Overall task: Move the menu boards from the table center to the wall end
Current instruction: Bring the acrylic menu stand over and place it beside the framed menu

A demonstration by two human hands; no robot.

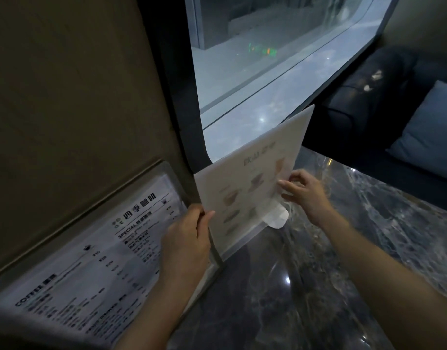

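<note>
A white picture menu board [252, 178] in a clear acrylic stand stands upright on the dark marble table [305, 286], close to the wall and window. My left hand [187, 238] grips its near left edge. My right hand [303, 190] pinches its right edge, fingers curled, just above the stand's rounded foot [276, 218]. A second board, a black-and-white coffee menu [91, 263], leans against the wall at the left, partly hidden behind my left forearm.
A brown wall panel [78, 109] fills the left. A large window [268, 59] with a dark frame lies ahead. A dark sofa [364, 97] with a blue cushion [429, 132] sits beyond the table's far edge at the right.
</note>
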